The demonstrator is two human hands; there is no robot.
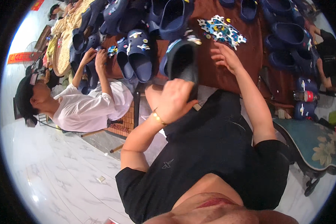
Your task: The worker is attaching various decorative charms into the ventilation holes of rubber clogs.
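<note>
My left hand (176,100), with a gold bracelet on its wrist, is closed round the heel end of a dark clog (182,61). The clog is slightly blurred, and small colourful charms show near its toe. Over the brown-covered table (212,72), my right hand (227,59) has its fingers apart and holds nothing. It is just nearer to me than a loose pile of white, blue and yellow shoe charms (223,33). To the left of the held clog, a pair of navy clogs (140,56) carries charms on the uppers.
More navy clogs (287,33) crowd the table's right side and far edge. At left, a co-worker in a white shirt (89,108) handles a clog. A plastic bottle (306,96) lies among clogs at right, near a green-upholstered chair (311,143).
</note>
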